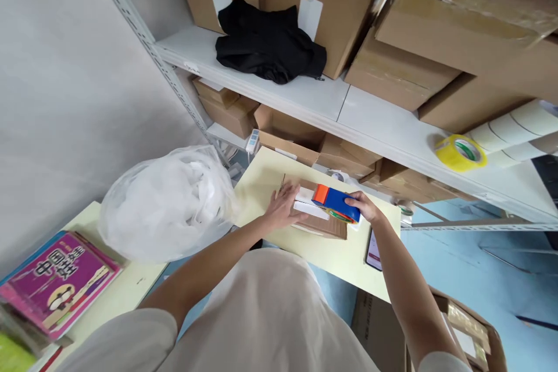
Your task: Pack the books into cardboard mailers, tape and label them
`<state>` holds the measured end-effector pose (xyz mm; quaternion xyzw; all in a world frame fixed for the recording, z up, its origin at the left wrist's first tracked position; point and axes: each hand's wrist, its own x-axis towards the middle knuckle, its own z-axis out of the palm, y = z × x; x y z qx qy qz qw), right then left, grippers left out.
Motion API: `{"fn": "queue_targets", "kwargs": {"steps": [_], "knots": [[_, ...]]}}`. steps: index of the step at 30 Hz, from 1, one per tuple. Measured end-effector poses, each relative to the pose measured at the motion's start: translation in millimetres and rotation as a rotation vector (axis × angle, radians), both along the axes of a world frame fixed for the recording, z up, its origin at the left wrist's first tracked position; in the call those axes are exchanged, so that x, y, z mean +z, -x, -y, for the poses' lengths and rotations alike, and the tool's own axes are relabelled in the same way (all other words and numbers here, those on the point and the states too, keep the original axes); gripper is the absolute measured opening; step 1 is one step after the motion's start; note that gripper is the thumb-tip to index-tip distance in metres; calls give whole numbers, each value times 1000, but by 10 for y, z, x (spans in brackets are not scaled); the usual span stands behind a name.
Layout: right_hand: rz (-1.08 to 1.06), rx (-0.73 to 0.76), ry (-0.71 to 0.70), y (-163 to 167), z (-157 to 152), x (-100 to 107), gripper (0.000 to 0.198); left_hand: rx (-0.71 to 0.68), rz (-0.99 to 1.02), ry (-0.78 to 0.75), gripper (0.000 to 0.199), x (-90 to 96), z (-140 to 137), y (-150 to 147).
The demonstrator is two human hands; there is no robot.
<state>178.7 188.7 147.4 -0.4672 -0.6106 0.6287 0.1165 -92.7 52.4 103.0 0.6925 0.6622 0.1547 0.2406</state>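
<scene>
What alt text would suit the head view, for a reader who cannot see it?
A right hand holds a blue and orange tape dispenser over a cardboard box on a pale yellow table; the left hand rests on the box. Behind, a white shelf holds cartons.

A plain, pale grey-white wall (65, 87) fills the left side, softly shaded in places under diffuse light. Against it stands a metal shelving unit, its slotted upright post (131, 26) slanting through the view. A broad white shelf (379, 122) runs across, with large brown cardboard boxes (471, 35) above. Below are a pale yellow table (257, 186), a similar tabletop (146, 274) at left, and a light blue floor (453, 267).
</scene>
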Motion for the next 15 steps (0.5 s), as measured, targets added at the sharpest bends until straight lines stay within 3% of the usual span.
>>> {"fn": "queue_targets", "kwargs": {"steps": [3, 6, 11, 15], "knots": [[-32, -13, -1, -38, -8, -62, 47, 175, 72, -81, 65, 147, -100, -44], [-39, -13, -6, -60, -15, -103, 48, 211, 260, -131, 55, 256, -245, -164], [-15, -9, -49, -91, -16, -131, 51, 362, 958, 412, 34, 280, -479, -390], [0, 23, -79, -88, 15, -92, 53, 398, 1041, 446, 16, 256, -532, -423]]}}
